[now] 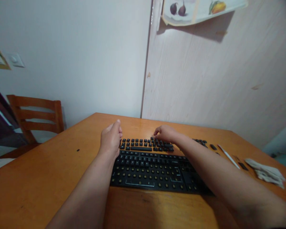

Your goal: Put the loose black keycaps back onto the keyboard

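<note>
The left hand [110,137] is curling closed above the left edge of the keyboard [147,171]; whether it is holding anything, I cannot tell. The right hand [165,133] is reaching its bent fingers down to the loose keys [141,149] behind the keyboard, its forearm crossing over the keyboard's right side. A white pen [228,156] and crumpled cloth [265,171] are lying right on the desk [50,178].
</note>
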`<state>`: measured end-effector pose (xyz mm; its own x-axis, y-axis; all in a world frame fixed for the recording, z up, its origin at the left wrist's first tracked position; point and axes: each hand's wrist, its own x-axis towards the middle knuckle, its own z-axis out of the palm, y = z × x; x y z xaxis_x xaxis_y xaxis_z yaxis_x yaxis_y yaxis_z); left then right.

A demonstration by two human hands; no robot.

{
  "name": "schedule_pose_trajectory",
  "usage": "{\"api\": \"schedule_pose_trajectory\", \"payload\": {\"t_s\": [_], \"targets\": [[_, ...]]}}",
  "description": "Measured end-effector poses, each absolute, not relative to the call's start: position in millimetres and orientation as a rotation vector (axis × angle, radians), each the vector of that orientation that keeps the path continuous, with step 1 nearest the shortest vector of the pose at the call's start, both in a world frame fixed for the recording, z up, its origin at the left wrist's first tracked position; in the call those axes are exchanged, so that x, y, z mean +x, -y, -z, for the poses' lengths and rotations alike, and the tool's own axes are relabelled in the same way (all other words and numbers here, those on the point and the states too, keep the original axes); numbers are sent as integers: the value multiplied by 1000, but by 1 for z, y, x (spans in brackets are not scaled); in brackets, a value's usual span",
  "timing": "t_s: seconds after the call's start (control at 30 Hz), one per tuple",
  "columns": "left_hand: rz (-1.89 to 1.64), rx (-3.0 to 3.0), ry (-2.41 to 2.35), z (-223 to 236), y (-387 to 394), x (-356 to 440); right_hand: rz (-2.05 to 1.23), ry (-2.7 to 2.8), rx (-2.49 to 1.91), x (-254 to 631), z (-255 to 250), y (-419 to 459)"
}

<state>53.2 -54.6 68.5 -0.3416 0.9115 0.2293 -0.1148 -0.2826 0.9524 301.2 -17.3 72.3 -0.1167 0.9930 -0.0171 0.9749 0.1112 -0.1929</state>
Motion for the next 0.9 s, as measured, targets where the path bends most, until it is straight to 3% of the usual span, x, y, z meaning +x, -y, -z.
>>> {"api": "schedule_pose_trajectory", "payload": {"t_s": [0.9], "targets": [[-1728, 1000, -1142, -70, 55, 53, -352, 2299, -2035, 298, -53, -20]]}}
